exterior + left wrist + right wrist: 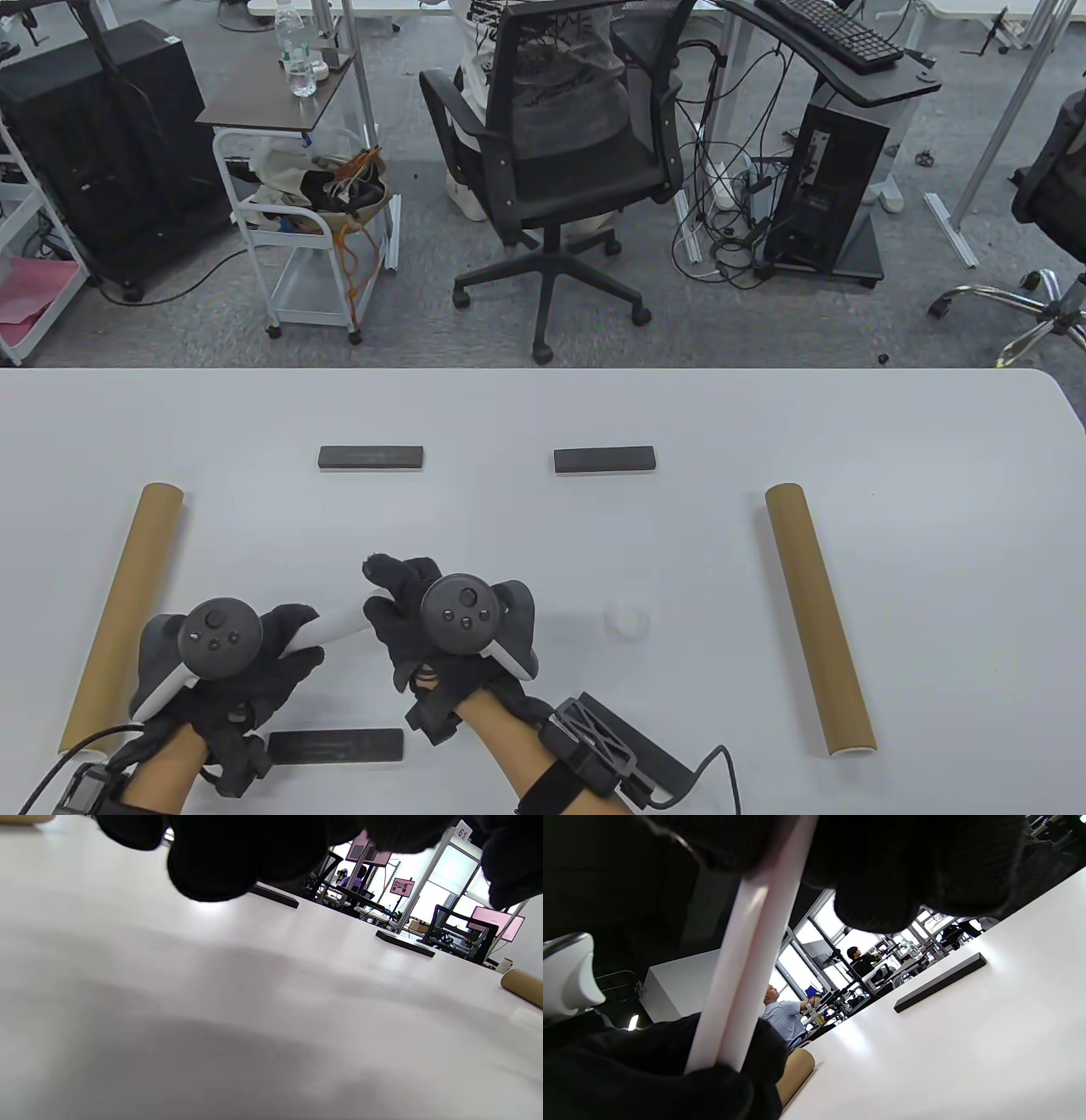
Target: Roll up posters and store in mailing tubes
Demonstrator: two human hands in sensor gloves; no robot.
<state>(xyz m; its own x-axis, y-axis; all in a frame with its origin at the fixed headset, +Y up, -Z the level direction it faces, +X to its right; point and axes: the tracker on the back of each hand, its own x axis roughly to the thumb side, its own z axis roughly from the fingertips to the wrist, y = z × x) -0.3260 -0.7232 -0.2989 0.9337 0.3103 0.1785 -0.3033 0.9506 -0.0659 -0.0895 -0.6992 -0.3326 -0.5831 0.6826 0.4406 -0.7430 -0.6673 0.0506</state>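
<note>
Table view showed the rolled poster (339,626) held between both hands just above the table (891,424), near its front edge. Its long axis ran roughly left to right, across the person. The left hand (225,658) clasped one end and the right hand (441,624) wrapped the other, so only a short white stretch showed between the gloves. Two tubes lay on the table, each running away from the person: the left tube (127,611) just beside the left hand, the right tube (819,620) well apart from the right hand. The left tube was the nearer, and I judged the roll would have to turn end-on to meet its mouth.

Right wrist view showed the roll as a slim, tight white cylinder with one lengthwise seam. It looked evenly wound, though the gloves hid both ends. A small white cap (628,621), probably a tube's, sat right of the hands.
</note>
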